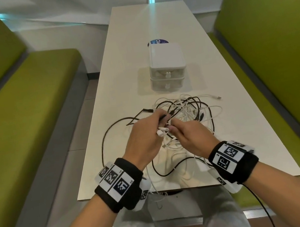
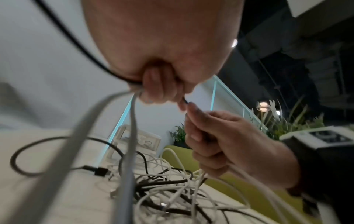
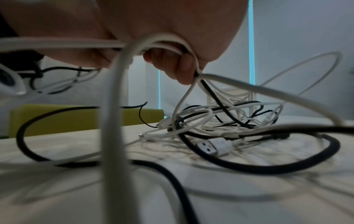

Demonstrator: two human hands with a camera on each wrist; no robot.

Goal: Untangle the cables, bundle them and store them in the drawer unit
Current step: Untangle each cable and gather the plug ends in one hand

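The left hand is curled in a closed grip around strands lifted from the tangle: the left wrist view shows a black cable running under its palm into the fingers, and pale strands leaving the same grip toward the counter. A white plug sticks out of this grip toward the other hand. The right hand is just beside it, also closed tight, its fingers wrapped round white cable loops with a black strand pinched at the fingertips; the two grips nearly touch above the pile. Below and beyond them the cables lie in one knotted heap of black and white across the near half of the counter, with a black loop reaching toward the left edge and a white end with a metal tip lying toward the right edge. A few strands hang over the near edge. The drawer unit stands farther along the counter's middle, just behind the heap, both drawers closed. As a judgement, the task is at its start: the untangling is only under way, no cable looks freed or bundled, and nothing shows as stored, so separating, bundling and putting away all remain.
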